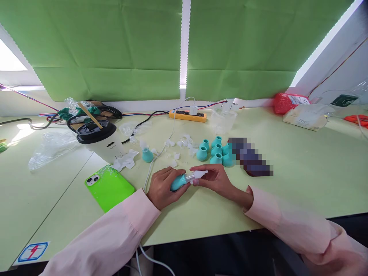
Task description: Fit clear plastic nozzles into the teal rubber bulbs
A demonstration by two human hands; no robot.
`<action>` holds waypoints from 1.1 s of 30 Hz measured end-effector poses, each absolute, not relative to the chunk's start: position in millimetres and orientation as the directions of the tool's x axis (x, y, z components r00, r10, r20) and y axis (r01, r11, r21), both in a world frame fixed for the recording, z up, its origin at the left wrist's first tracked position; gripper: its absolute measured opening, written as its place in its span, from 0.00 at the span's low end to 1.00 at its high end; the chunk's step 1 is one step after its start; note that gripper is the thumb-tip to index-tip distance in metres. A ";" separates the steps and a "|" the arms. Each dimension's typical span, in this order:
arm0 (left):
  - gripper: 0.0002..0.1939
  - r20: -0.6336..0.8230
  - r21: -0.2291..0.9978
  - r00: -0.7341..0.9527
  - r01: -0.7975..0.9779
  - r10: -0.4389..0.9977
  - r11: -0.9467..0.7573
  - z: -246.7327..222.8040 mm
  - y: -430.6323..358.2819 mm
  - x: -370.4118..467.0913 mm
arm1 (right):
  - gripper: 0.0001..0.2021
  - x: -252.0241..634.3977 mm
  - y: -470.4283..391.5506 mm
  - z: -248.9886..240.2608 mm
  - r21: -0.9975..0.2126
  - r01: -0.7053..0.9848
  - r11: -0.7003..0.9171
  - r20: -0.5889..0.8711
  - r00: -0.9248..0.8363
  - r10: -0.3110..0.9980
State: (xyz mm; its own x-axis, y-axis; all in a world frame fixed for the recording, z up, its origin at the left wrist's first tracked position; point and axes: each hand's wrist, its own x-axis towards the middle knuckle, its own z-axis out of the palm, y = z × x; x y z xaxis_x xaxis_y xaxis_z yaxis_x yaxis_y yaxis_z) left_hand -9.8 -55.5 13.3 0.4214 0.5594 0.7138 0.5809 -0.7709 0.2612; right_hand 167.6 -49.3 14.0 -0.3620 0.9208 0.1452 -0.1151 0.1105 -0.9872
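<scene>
My left hand (pixel 165 188) is wrapped round a teal rubber bulb (pixel 178 183) lying on its side, its neck toward the right. A clear tube (pixel 189 177) comes out of that neck and ends in a white translucent tip (pixel 199 174). The fingers of my right hand (pixel 217 180) pinch this white tip. Beyond my hands, several teal bulbs (pixel 216 149) stand grouped with their openings up. Another teal bulb (pixel 147 155) with a white piece in its mouth stands apart to the left. Small white and clear plastic pieces (pixel 176 156) lie scattered between them.
On the left are a green-cased phone (pixel 110 188) and a lidded paper cup (pixel 106 147). A white cable (pixel 148 176) runs past my left hand to an orange power strip (pixel 186 116). A pixelated dark object (pixel 253 159) lies right. Behind stands a clear plastic cup (pixel 222 119).
</scene>
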 end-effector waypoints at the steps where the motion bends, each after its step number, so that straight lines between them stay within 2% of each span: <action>1: 0.12 0.706 0.279 0.413 0.584 0.575 -0.763 13.9 -55.9 -9.5 | 0.17 167.7 -49.9 13.8 -0.987 -0.110 0.117 0.149 -0.361 0.921; 5: 0.10 0.717 0.321 0.369 0.578 0.591 -0.750 22.0 -53.0 -11.1 | 0.17 169.2 -50.1 14.3 -0.977 -0.138 0.162 0.200 -0.336 0.921; 10: 0.09 0.776 0.412 0.062 0.704 0.628 -0.579 51.5 -42.4 -29.0 | 0.14 171.1 -50.9 14.1 -0.982 -0.055 0.183 0.190 -0.365 0.911; 12: 0.10 0.728 0.471 -0.005 0.731 0.686 -0.494 65.0 -37.6 -44.0 | 0.12 171.3 -51.7 13.0 -0.982 -0.029 0.187 0.184 -0.375 0.909; 16: 0.14 0.515 0.504 0.070 0.782 0.854 -0.368 82.5 -27.2 -77.7 | 0.09 170.8 -52.8 9.8 -0.980 0.012 0.199 0.180 -0.376 0.909; 22: 0.16 0.185 0.333 0.182 0.913 0.966 -0.236 88.0 -18.0 -94.9 | 0.07 167.9 -54.6 8.9 -0.958 0.107 0.266 0.207 -0.380 0.901; 28: 0.16 0.038 0.195 0.149 0.969 0.988 -0.154 85.7 -13.7 -97.4 | 0.06 165.8 -54.7 9.2 -0.905 0.208 0.371 0.276 -0.377 0.884; 33: 0.17 -0.037 0.129 0.113 0.986 0.993 -0.107 80.7 -9.4 -102.5 | 0.06 164.6 -50.4 2.2 -0.720 0.341 0.605 0.458 -0.421 0.783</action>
State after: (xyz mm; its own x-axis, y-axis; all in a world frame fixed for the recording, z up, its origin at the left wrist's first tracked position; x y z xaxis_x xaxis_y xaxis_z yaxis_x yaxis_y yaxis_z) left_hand -102.5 -9.4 80.7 0.1130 0.9929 -0.0366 0.9859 -0.1074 0.1285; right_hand 164.6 -50.4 2.2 -0.4213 0.7827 0.4581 0.3409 0.6048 -0.7197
